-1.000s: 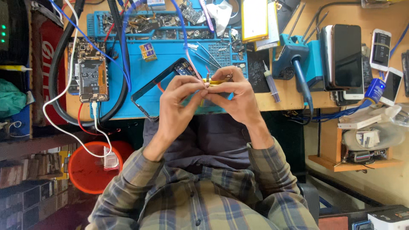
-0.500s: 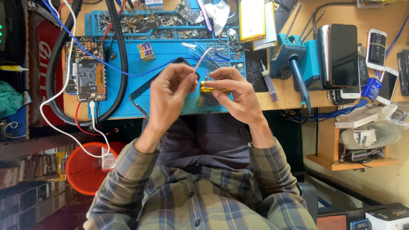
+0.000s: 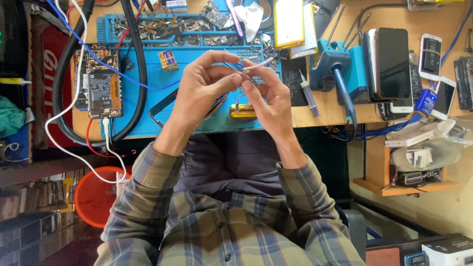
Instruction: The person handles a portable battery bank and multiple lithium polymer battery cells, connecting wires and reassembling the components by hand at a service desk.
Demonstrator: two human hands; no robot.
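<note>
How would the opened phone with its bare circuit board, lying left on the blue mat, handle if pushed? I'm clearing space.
The opened phone looks flat, so probably slides without tipping; its attached white cable may drag.

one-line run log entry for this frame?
left hand: pinching thin tool | right hand: fingers on thin tool | below: blue mat, yellow part
</note>
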